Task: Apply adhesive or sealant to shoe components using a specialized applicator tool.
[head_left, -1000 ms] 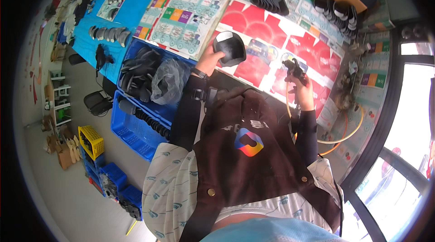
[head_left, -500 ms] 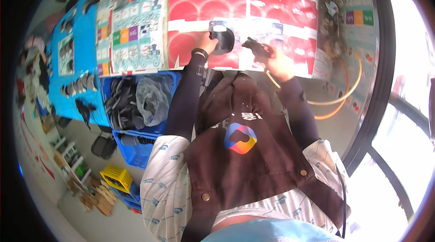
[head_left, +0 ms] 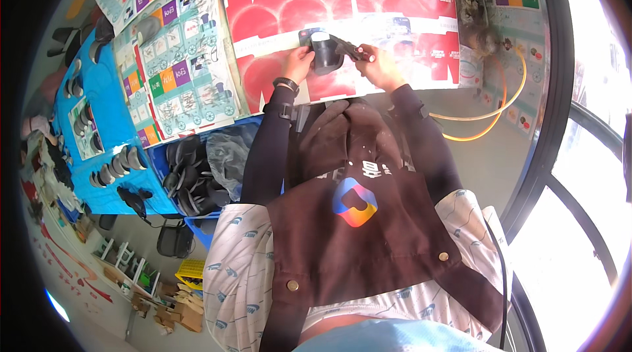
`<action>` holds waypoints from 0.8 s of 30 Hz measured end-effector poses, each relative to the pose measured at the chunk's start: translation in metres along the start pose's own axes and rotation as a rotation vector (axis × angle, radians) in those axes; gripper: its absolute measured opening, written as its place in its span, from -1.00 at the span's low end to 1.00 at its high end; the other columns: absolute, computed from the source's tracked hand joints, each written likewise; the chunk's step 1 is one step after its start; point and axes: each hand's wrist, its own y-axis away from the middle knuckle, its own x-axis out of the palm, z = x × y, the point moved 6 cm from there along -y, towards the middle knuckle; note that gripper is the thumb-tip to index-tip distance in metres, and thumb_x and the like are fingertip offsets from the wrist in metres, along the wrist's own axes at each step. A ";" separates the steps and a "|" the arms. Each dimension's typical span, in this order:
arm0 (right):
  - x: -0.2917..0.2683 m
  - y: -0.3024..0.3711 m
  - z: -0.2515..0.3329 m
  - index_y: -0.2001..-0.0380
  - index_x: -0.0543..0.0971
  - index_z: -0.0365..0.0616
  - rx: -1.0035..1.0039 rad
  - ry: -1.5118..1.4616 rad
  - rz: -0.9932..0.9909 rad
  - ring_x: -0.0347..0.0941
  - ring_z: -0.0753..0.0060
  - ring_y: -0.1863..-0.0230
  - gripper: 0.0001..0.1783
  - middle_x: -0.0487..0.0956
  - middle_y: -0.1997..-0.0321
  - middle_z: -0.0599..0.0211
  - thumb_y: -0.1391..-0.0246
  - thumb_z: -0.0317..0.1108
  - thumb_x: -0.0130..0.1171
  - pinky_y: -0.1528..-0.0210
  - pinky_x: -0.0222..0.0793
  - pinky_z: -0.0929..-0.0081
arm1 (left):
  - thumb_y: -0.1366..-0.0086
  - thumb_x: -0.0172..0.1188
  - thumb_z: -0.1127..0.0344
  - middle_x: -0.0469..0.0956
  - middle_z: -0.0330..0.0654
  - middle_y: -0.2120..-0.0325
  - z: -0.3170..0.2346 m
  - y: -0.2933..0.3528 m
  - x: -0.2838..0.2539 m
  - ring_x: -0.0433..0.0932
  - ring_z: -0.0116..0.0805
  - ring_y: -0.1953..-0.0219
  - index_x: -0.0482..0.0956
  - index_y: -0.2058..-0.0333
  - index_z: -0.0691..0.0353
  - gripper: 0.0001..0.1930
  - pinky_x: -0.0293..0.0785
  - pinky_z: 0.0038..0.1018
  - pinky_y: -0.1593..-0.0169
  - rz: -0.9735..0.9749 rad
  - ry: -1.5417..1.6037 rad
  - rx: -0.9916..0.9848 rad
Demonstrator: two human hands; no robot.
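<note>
Black cupped piece: the black cupped piece, pale patch near its top edge, is up in front of the apron, over the red-and-white cardboard sheet; exact type unclear.
Left hand: left hand has thumb and fingers clamped on the piece's left edge; probably an edge grip so the face stays uncovered.
Right hand: right hand has fingers wrapped round a dark spray-gun-like tool, its front at the piece's right rim; touching or just apart, cannot tell. Finger detail blurred.
Tool angle: points leftward, likely held so to face the piece.
Hoses: yellow hose and orange hose loop right of the right sleeve, probably for slack; link to tool hidden.
Cardboard: lies flat under both hands, likely shielding the bench top.
Blue crate: blue crate, left of the left forearm, has loose black curved pieces and a clear plastic bag; seemingly parked within reach.
Blue cover: row of dark curved pieces on the blue table cover, probably spaced out to stay separate.
</note>
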 end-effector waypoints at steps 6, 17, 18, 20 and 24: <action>0.003 -0.011 -0.003 0.21 0.59 -0.13 -0.055 0.038 0.011 0.54 -0.25 0.19 -0.63 0.60 0.31 -0.15 -0.19 -0.07 0.00 0.15 0.43 -0.02 | -0.37 0.16 0.32 0.60 -0.11 0.13 -0.024 0.010 0.006 0.64 -0.39 0.24 0.41 -0.16 0.40 -0.56 0.56 -0.52 0.25 0.024 -0.065 -0.049; -0.008 -0.009 -0.010 0.36 0.59 -0.13 -0.109 0.126 -0.041 0.53 -0.28 0.23 -0.67 0.60 0.34 -0.14 -0.16 -0.11 -0.01 0.16 0.43 -0.02 | -0.35 0.20 0.33 0.59 -0.04 0.10 -0.013 0.003 0.009 0.67 -0.35 0.22 0.43 -0.11 0.36 -0.60 0.58 -0.51 0.29 -0.035 -0.144 0.005; -0.012 -0.012 -0.014 0.35 0.59 -0.13 -0.070 0.079 -0.075 0.52 -0.27 0.21 -0.67 0.60 0.34 -0.13 -0.15 -0.11 0.00 0.13 0.43 -0.01 | -0.35 0.21 0.33 0.59 -0.04 0.10 -0.015 0.003 0.013 0.66 -0.35 0.22 0.43 -0.10 0.36 -0.60 0.59 -0.50 0.28 -0.034 -0.146 -0.008; -0.020 -0.011 -0.019 0.32 0.59 -0.15 -0.016 0.034 -0.103 0.53 -0.23 0.15 -0.67 0.61 0.29 -0.11 -0.15 -0.11 0.00 0.08 0.42 -0.01 | -0.35 0.21 0.33 0.58 -0.03 0.08 -0.016 0.002 0.013 0.66 -0.35 0.23 0.42 -0.11 0.36 -0.59 0.60 -0.49 0.27 -0.019 -0.173 0.011; -0.018 0.001 -0.032 0.29 0.63 -0.14 0.052 0.090 -0.040 0.56 -0.15 0.12 -0.65 0.63 0.23 -0.05 -0.19 -0.11 -0.01 0.07 0.46 0.00 | -0.35 0.21 0.32 0.58 -0.03 0.07 -0.013 0.005 0.009 0.66 -0.36 0.24 0.41 -0.11 0.36 -0.59 0.59 -0.50 0.27 -0.037 -0.129 0.021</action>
